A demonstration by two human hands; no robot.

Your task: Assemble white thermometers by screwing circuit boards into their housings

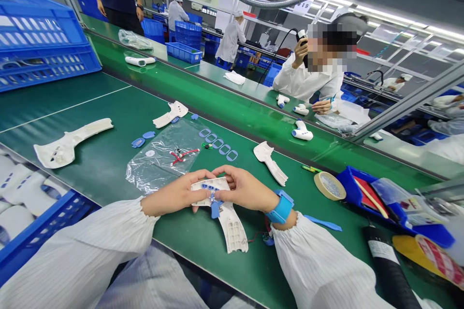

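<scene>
Between my hands is a white plastic thermometer housing half (234,229), its ribbed handle end pointing toward me. My left hand (181,194) grips its left side, with the thumb over the inner face. My right hand (243,188) holds the other side, its thumb near a small blue part (215,208) in the middle of the shell. Blue buttons (210,187) line the shell's upper part. Thin red wires lead to a small component (268,239) under my right wrist. What the fingertips press behind the shell is hidden.
Other housing halves (74,142) lie around the bench. A clear plastic bag (163,154) with red wires and a row of blue frames (218,144) sit beyond my hands. At right are a tape roll (329,186), blue tray (350,188) and black electric screwdriver (387,265). A co-worker (308,77) sits across the conveyor.
</scene>
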